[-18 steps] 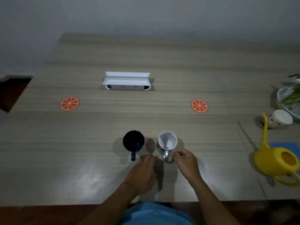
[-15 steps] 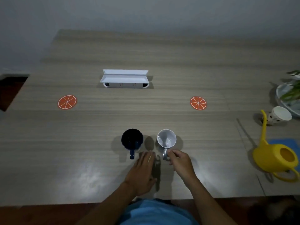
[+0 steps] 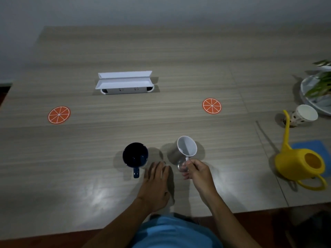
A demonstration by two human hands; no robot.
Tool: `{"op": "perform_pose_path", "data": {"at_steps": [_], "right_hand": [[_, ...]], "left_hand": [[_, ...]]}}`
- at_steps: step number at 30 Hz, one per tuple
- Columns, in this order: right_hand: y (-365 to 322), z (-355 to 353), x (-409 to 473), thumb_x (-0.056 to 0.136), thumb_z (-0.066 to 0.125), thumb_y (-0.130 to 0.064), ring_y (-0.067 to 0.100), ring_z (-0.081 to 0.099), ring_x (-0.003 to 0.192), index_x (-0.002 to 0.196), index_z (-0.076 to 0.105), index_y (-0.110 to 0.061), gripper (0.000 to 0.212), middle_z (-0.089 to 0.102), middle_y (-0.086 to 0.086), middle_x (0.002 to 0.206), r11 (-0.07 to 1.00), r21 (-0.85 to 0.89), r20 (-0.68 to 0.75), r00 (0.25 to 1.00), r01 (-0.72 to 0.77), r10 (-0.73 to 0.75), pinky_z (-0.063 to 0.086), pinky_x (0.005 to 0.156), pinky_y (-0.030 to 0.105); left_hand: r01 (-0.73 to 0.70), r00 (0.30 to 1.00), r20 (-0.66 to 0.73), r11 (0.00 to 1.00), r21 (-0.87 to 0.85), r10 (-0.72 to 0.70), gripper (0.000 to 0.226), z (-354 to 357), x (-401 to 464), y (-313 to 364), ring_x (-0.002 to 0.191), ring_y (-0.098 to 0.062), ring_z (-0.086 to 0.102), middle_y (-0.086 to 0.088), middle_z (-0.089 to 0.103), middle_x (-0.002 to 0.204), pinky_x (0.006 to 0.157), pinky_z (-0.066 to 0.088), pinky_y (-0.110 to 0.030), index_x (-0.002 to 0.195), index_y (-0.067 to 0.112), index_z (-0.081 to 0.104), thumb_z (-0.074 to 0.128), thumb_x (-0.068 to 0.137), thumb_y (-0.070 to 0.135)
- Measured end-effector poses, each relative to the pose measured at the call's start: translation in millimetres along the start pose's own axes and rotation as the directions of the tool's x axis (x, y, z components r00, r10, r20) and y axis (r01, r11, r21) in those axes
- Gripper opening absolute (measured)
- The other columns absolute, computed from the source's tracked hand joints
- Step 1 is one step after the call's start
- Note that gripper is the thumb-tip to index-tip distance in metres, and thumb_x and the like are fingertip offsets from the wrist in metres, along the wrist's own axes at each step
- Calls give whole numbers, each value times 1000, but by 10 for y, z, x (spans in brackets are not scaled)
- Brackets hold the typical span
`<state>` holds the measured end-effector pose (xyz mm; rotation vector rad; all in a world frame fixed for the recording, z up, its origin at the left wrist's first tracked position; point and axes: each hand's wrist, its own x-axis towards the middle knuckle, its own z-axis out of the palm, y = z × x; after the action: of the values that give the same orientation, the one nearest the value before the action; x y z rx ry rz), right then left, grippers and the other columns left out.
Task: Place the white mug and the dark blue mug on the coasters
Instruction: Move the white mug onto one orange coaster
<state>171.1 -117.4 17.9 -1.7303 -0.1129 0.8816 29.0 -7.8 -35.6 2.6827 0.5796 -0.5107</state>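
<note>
Head view: one mug held, one mug waiting

Head view looks down at two bare arms over a pale wood worktop (image 3: 161, 51). The right hand (image 3: 198, 171) grips the handle of the white mug (image 3: 186, 149), fingers (image 3: 185, 175) wrapped tight around it. The mug is tipped, its open mouth facing up and toward the camera, and it looks lifted just off the wood.

The left hand (image 3: 155, 183) lies flat, palm down, fingers spread a little, holding nothing. Just beside it stands the dark blue mug (image 3: 135, 155), upright, its handle pointing at the person.

Two orange-slice coasters sit farther back: the left coaster (image 3: 59, 115) and the right coaster (image 3: 211, 105), both bare.

A white box (image 3: 124, 83) rests in the middle. A yellow watering can (image 3: 299, 163), a spotted cup (image 3: 302, 116) and a plant dish (image 3: 309, 97) sit at the right. The room is dim, with a plain grey wall (image 3: 161, 9) behind.
</note>
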Motion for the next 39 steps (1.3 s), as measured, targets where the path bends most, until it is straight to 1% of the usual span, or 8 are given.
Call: {"op": "perform_pose_path", "data": {"at_steps": [5, 8, 15, 22, 26, 30, 36, 39], "right_hand": [[-75, -279, 237, 105, 56, -17, 11, 66, 67, 89, 72, -7, 25, 74, 10, 80, 998, -34, -78, 996, 46, -49, 58, 63, 25], [-123, -427, 446, 104, 57, -18, 12, 65, 66, 85, 72, -13, 25, 73, 4, 78, 998, -25, -144, 987, 64, -67, 57, 64, 29], [-288, -634, 960, 102, 58, -20, 12, 64, 63, 83, 72, -17, 24, 72, -5, 72, 997, -30, -250, 965, 78, -83, 56, 64, 28], [-508, -700, 1459, 103, 58, -18, 12, 63, 64, 85, 71, -15, 22, 72, 1, 79, 993, -36, -297, 948, 109, -114, 56, 67, 31], [-619, -720, 1726, 102, 58, -17, 10, 62, 63, 86, 70, -11, 21, 72, 5, 81, 992, -44, -334, 934, 120, -128, 54, 65, 25], [-685, -711, 1971, 101, 58, -17, 5, 60, 59, 89, 71, -8, 20, 72, 2, 80, 990, -28, -403, 905, 137, -137, 53, 62, 17], [-755, -737, 2255, 100, 58, -23, 6, 57, 57, 85, 69, -12, 22, 71, 12, 76, 983, -45, -439, 880, 177, -179, 51, 64, 28], [-775, -794, 2340, 98, 57, -29, 6, 58, 57, 84, 69, -17, 22, 72, 4, 74, 981, -66, -438, 877, 185, -195, 50, 64, 25]], "left_hand": [[2, 1000, -11, 999, -49, -2, 97, -200, 456, 158, 156, -37, -7, -12, -3, 172, 124, 10, -62, 160, 17, 0, 61, 90, 46], [25, 1000, -6, 997, -73, -25, 103, -384, 845, 201, 156, -40, -9, -12, -10, 171, 120, 13, -68, 160, 18, -6, 57, 90, 60], [122, 989, 95, 986, -118, -111, 133, -752, 1621, 203, 155, -43, -12, -1, -24, 170, 114, 18, -75, 158, 32, -11, 65, 63, 85], [171, 960, 246, 977, -124, -137, 147, -780, 2004, 348, 145, -45, -37, 6, -44, 161, 105, -6, -87, 153, 36, -28, 73, 57, 81], [184, 959, 250, 966, -181, -136, 151, -664, 2033, 254, 131, -36, -57, 14, -56, 151, 100, -25, -81, 140, 47, -44, 70, 50, 87], [201, 961, 225, 965, -170, -160, 153, -632, 2049, 269, 127, -27, -63, 16, -54, 152, 89, -40, -68, 141, 50, -42, 71, 45, 87], [222, 953, 247, 959, -174, -176, 152, -633, 2064, 266, 132, -30, -59, 16, -54, 152, 98, -32, -75, 145, 46, -38, 74, 49, 82], [228, 950, 256, 957, -178, -178, 151, -647, 2060, 277, 132, -31, -58, 15, -55, 151, 102, -27, -79, 145, 46, -38, 73, 49, 83]]}}
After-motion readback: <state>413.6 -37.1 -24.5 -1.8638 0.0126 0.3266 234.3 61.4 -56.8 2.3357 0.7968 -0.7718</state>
